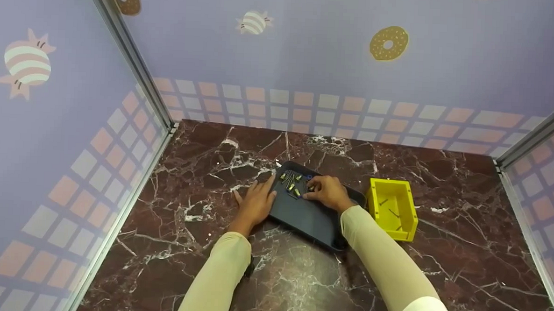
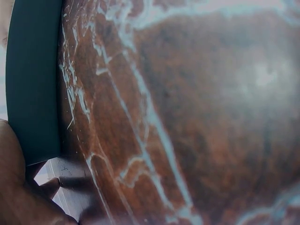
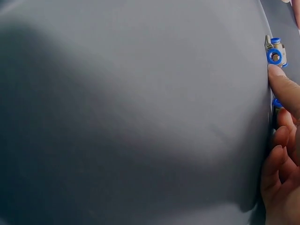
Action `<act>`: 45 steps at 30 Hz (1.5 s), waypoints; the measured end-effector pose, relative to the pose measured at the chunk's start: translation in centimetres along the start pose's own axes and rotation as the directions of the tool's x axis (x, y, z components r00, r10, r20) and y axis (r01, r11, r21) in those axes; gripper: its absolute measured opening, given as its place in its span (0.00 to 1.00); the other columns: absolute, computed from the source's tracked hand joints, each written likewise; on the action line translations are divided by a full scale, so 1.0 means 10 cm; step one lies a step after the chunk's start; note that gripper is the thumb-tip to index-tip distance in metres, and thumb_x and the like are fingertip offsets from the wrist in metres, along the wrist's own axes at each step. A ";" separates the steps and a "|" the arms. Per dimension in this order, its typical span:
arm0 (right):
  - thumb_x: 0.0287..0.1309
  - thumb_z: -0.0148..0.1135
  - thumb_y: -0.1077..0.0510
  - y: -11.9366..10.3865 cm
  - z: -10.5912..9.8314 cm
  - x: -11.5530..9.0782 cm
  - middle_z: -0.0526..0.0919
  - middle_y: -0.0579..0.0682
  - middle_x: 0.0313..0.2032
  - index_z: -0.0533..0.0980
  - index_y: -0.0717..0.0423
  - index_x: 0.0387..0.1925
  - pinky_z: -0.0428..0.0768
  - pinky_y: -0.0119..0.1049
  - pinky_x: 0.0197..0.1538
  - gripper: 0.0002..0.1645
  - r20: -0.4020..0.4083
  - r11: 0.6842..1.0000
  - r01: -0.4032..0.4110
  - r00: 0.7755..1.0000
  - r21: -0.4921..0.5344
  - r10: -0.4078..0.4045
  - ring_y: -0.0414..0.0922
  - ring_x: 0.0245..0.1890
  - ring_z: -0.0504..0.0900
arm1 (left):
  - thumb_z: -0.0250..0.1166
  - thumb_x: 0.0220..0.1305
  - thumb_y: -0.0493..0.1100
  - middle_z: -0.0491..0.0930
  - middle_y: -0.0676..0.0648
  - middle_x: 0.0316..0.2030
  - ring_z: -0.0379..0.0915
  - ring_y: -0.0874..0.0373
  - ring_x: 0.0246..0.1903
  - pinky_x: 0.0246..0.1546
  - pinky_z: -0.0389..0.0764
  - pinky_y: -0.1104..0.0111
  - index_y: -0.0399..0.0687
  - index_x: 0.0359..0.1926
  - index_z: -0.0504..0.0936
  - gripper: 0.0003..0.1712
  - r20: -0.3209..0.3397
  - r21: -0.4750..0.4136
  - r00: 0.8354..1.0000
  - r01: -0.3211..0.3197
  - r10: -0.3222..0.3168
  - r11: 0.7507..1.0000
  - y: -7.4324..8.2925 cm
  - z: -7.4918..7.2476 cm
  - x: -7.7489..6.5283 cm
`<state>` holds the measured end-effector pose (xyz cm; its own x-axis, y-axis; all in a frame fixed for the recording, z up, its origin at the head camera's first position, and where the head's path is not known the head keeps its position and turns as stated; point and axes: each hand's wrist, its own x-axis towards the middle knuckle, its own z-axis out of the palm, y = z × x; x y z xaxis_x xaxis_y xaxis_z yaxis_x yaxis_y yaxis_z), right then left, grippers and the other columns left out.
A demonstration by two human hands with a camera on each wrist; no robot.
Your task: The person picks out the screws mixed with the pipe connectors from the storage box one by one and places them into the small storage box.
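Observation:
A dark tray (image 1: 302,217) lies at a slant on the marbled surface. Screws and several small fittings with yellow and blue parts (image 1: 297,192) are gathered at its far left end. My left hand (image 1: 257,201) rests at the tray's left rim, fingers extended and thumb spread. Over the tray, my right hand (image 1: 329,191) bends its fingers down among the parts. The right wrist view shows a metal fitting with blue rings (image 3: 275,55) just beyond the thumb tip. Between that thumb and the curled fingers is another blue-ringed fitting (image 3: 277,102), mostly hidden.
To the right of the tray stands a yellow bin (image 1: 413,217) with a few screws (image 1: 393,212) inside. Patterned wall panels (image 1: 281,48) enclose the dark red marbled surface (image 1: 184,245) at the back and both sides.

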<state>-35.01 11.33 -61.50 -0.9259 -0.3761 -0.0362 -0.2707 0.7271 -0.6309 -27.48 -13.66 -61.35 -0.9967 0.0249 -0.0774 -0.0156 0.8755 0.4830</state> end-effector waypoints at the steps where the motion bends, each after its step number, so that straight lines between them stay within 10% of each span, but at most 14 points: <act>1: 0.50 0.80 0.42 0.00 0.00 0.00 0.87 0.43 0.31 0.87 0.44 0.45 0.80 0.40 0.37 0.21 -0.002 1.000 -0.002 1.000 0.000 0.002 0.41 0.32 0.83 | 0.47 0.80 0.59 0.70 0.52 0.73 0.51 0.47 0.79 0.69 0.32 0.24 0.76 0.81 0.50 0.33 -0.001 -0.001 1.000 -0.001 0.001 1.000 0.00 0.00 0.00; 15: 0.49 0.81 0.42 0.01 0.00 -0.02 0.80 0.42 0.23 0.79 0.43 0.23 0.72 0.36 0.31 0.18 -0.030 1.000 0.008 1.000 0.019 -0.007 0.42 0.25 0.76 | 0.47 0.80 0.59 0.69 0.53 0.73 0.51 0.46 0.79 0.69 0.32 0.23 0.75 0.81 0.49 0.33 0.000 -0.001 1.000 -0.006 0.006 1.000 0.00 0.00 0.00; 23: 0.53 0.79 0.44 0.01 0.01 -0.02 0.83 0.42 0.27 0.84 0.44 0.33 0.75 0.37 0.33 0.13 -0.031 0.999 0.012 0.999 0.029 -0.011 0.41 0.26 0.78 | 0.46 0.80 0.61 0.69 0.54 0.73 0.51 0.48 0.79 0.70 0.32 0.24 0.76 0.81 0.50 0.33 0.001 0.005 1.000 0.002 -0.002 1.000 0.00 0.00 -0.01; 35: 0.57 0.76 0.42 0.02 0.00 -0.03 0.83 0.40 0.22 0.84 0.43 0.22 0.73 0.36 0.30 0.14 -0.027 1.000 0.011 1.000 -0.015 -0.012 0.40 0.23 0.76 | 0.46 0.80 0.60 0.69 0.54 0.73 0.51 0.48 0.79 0.70 0.33 0.25 0.76 0.80 0.51 0.32 -0.007 0.007 1.000 -0.003 0.003 1.000 0.01 0.00 -0.01; 45: 0.58 0.75 0.49 0.03 -0.03 -0.03 0.83 0.42 0.22 0.86 0.49 0.25 0.72 0.31 0.27 0.11 -0.085 0.984 0.051 0.996 0.173 -0.036 0.38 0.21 0.74 | 0.45 0.80 0.60 0.69 0.54 0.73 0.50 0.48 0.79 0.70 0.32 0.24 0.75 0.81 0.50 0.33 0.004 0.015 1.000 0.010 -0.010 1.000 0.01 -0.01 0.00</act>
<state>-34.92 11.78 -61.42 -0.9345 -0.3522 0.0527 -0.2674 0.5965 -0.7567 -27.50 -13.63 -61.26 -0.9961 0.0186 -0.0859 -0.0240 0.8827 0.4694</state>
